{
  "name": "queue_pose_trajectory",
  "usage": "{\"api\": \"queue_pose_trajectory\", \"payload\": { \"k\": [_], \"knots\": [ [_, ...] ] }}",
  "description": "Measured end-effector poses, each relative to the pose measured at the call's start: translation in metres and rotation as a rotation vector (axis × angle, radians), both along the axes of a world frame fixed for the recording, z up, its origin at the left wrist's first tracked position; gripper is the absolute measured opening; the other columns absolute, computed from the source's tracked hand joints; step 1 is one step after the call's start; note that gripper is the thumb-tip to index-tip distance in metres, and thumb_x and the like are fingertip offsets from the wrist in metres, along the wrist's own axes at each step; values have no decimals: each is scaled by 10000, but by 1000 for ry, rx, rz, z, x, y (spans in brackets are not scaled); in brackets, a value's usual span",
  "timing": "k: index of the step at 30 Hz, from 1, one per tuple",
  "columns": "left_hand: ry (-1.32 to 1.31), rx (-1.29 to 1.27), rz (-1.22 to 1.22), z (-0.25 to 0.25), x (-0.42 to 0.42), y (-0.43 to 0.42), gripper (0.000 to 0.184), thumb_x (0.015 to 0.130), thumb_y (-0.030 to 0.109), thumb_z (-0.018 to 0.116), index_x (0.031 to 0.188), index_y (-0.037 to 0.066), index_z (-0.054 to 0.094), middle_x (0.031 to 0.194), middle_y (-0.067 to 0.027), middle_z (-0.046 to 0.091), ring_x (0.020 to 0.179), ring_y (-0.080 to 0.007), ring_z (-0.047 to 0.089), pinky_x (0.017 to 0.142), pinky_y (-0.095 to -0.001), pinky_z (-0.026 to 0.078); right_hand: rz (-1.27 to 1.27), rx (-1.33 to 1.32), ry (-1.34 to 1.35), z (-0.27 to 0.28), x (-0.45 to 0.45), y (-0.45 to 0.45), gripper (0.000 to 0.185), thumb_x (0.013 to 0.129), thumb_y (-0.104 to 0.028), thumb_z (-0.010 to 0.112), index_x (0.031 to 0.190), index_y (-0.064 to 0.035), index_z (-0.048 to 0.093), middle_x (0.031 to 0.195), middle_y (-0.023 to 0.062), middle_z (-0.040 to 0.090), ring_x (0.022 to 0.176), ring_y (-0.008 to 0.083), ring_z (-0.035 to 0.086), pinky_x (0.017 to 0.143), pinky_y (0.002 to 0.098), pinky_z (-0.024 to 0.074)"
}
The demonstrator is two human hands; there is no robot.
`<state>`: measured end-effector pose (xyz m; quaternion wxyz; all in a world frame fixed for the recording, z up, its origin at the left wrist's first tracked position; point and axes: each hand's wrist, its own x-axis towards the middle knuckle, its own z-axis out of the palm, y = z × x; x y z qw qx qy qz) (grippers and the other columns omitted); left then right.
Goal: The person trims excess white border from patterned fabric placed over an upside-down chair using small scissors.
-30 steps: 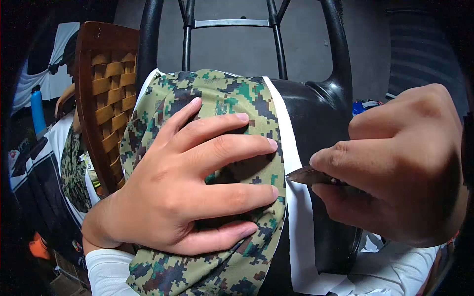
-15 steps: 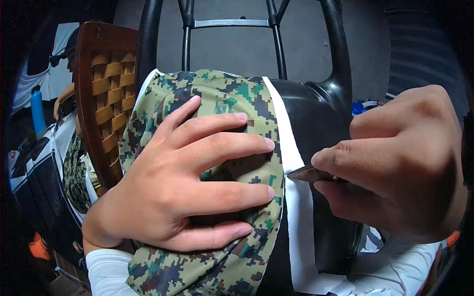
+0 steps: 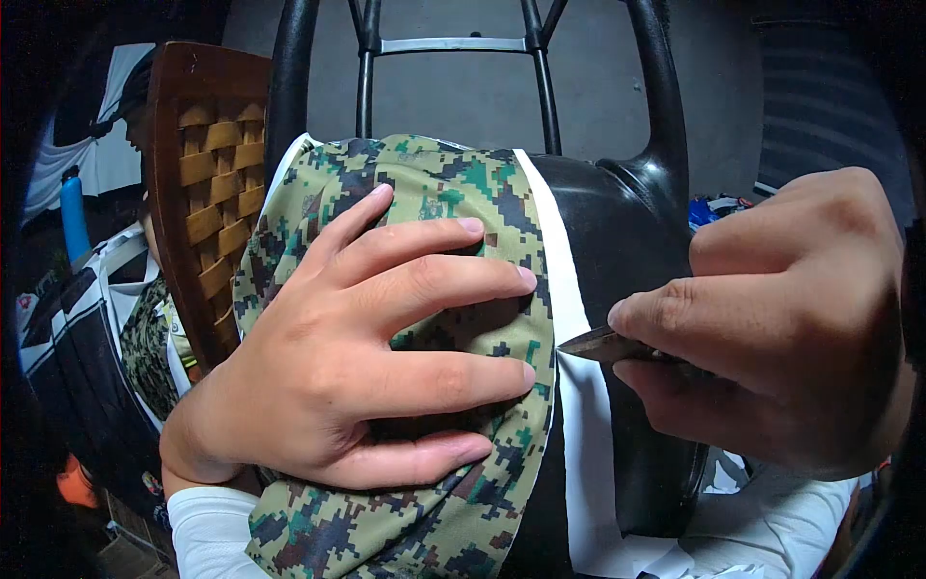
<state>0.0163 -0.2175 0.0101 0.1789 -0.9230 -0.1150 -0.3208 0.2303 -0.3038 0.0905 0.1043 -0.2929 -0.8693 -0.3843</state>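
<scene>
My left hand [image 3: 357,357] lies flat with fingers spread on a green digital-camouflage fabric piece [image 3: 482,193], pressing it against a black padded seat [image 3: 617,222]. A white strip [image 3: 584,434] runs along the fabric's right edge. Above the blade tip it meets the camouflage; below, a dark gap parts the two, and the strip's lower end curls right. My right hand [image 3: 781,318] is closed around a dark pointed metal blade [image 3: 600,344], its tip at the boundary between strip and fabric. The blade's handle end is hidden in the hand.
Beyond the seat rise black chair arms [image 3: 662,87] with a metal crossbar [image 3: 451,44]. To the left stand a wooden chair with woven back [image 3: 220,183], a blue bottle [image 3: 73,212], a black-and-white bag [image 3: 87,357] and a partly hidden person. White scraps [image 3: 725,471] lie at lower right.
The blade tip has shifted slightly down along the strip's edge, with my right hand moving a little right. My left hand stays put. The person at left has shifted, their arm no longer showing.
</scene>
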Motion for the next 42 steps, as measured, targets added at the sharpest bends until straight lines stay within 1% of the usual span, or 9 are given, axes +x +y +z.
{"api": "queue_pose_trajectory", "payload": {
  "k": [8,11,12,21,23,27,33,37,42],
  "knots": [
    [-3,4,0,0,1,0,346,741,376,871,1074,281,872,1435,-87,691,1459,-376,506,1298,-671,199,43,-30,57,-14,61,-15,246,630,-37,899,848,-34,786,617,19,603,408,102,386,403,263,300],
    [-4,6,-4,-1,1,1,342,743,377,870,1071,280,871,1436,-87,691,1460,-377,506,1298,-674,197,58,-44,79,-11,39,-7,250,634,-38,898,857,-31,787,622,23,609,412,104,393,406,264,304],
    [-4,7,-6,-1,1,1,340,744,378,869,1070,280,871,1437,-87,691,1460,-377,505,1298,-675,196,64,-48,87,-15,62,-14,251,635,-39,898,860,-30,788,624,24,611,414,105,395,407,264,306],
    [-2,6,-4,-1,1,-1,340,748,376,868,1075,284,868,1441,-91,685,1461,-380,504,1296,-679,192,114,-90,153,-13,44,-3,264,647,-44,898,888,-23,791,639,34,629,426,110,416,417,265,320],
    [-7,16,-8,-1,2,-1,346,748,377,868,1082,286,868,1443,-92,684,1461,-381,504,1297,-679,192,124,-98,169,-22,93,-16,267,650,-45,897,894,-21,792,643,37,633,429,112,421,420,266,323],
    [0,11,-7,0,2,-1,357,749,378,869,1094,289,868,1440,-92,684,1459,-382,506,1297,-678,192,143,-118,201,-22,70,-10,274,655,-47,897,907,-18,793,650,41,641,434,114,430,424,266,329],
    [12,17,-14,0,1,0,376,749,378,872,1114,288,867,1438,-99,682,1456,-384,508,1296,-673,196,177,-146,248,-33,124,-22,283,663,-50,897,925,-13,796,660,49,653,443,118,444,431,267,339],
    [15,13,-2,0,1,-2,377,748,373,872,1115,285,867,1438,-105,680,1455,-384,509,1295,-670,199,197,-165,280,-32,97,-13,290,669,-52,896,938,-9,797,667,53,661,448,120,453,435,268,345],
    [13,12,-5,0,1,-1,380,746,368,875,1117,282,867,1436,-110,679,1456,-386,508,1293,-669,204,223,-188,318,-34,126,-17,298,675,-55,896,953,-5,799,676,59,672,455,123,465,441,268,353]
  ]
}}
